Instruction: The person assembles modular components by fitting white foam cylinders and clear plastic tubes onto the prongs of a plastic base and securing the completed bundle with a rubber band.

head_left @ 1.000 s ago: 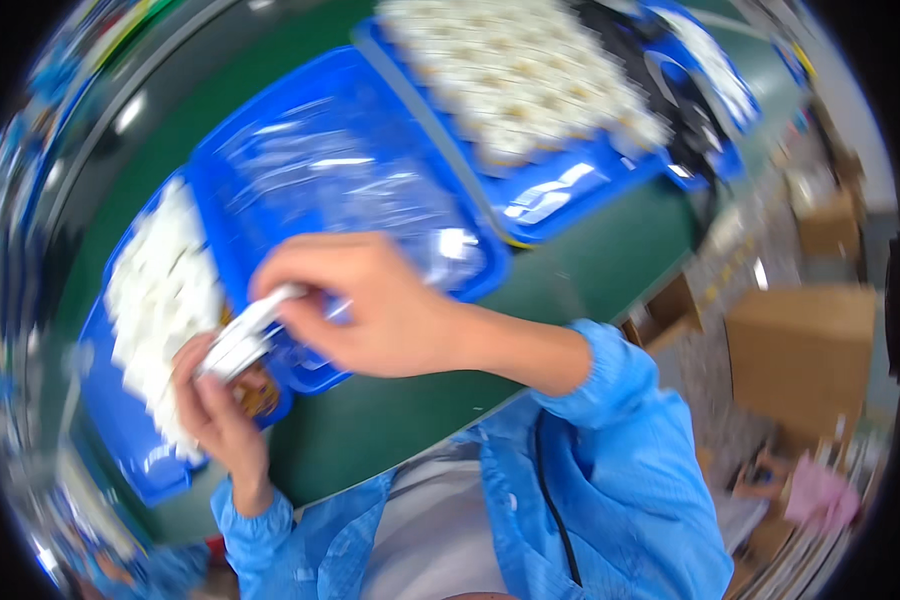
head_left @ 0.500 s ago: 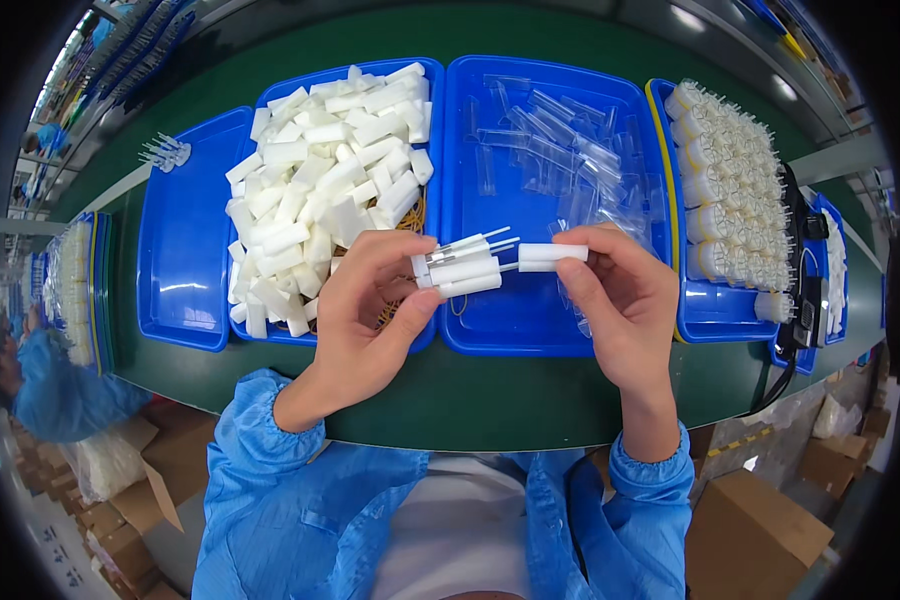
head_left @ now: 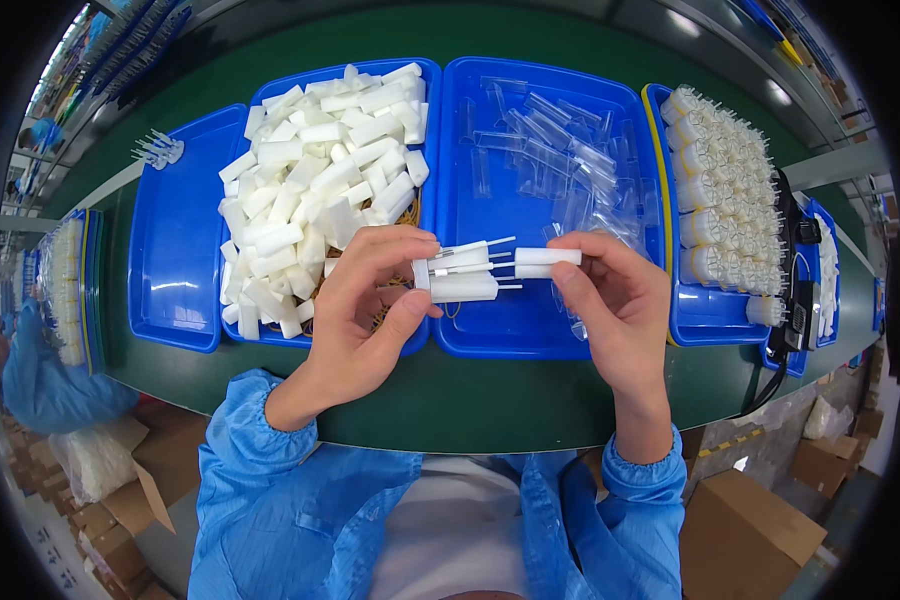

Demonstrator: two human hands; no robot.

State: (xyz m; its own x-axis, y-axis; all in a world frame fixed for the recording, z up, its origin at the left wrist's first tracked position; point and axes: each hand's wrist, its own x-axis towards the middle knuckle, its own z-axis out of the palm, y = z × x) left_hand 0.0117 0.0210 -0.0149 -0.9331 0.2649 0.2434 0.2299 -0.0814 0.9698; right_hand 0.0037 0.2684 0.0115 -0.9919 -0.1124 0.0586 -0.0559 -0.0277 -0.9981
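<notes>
My left hand is closed around a small white pronged holder, whose thin rods point right. White foam sleeves cover some rods; at least one rod between them looks bare. My right hand pinches a white foam piece between thumb and fingers. Its left end meets the tip of a rod; whether the rod is inside cannot be told. Behind my left hand, a blue tray holds a heap of similar white foam pieces. Clear plastic tubes lie in the blue tray behind my right hand.
At the right, a blue tray carries rows of white foam-covered assemblies. One pronged piece sits at the back of the left blue tray. Cardboard boxes stand below the green table. Another person's blue sleeve shows far left.
The pronged holder has turned slightly in my left hand, so its rods and sleeves sit differently. My right hand and its foam piece have shifted a little left and downward.
</notes>
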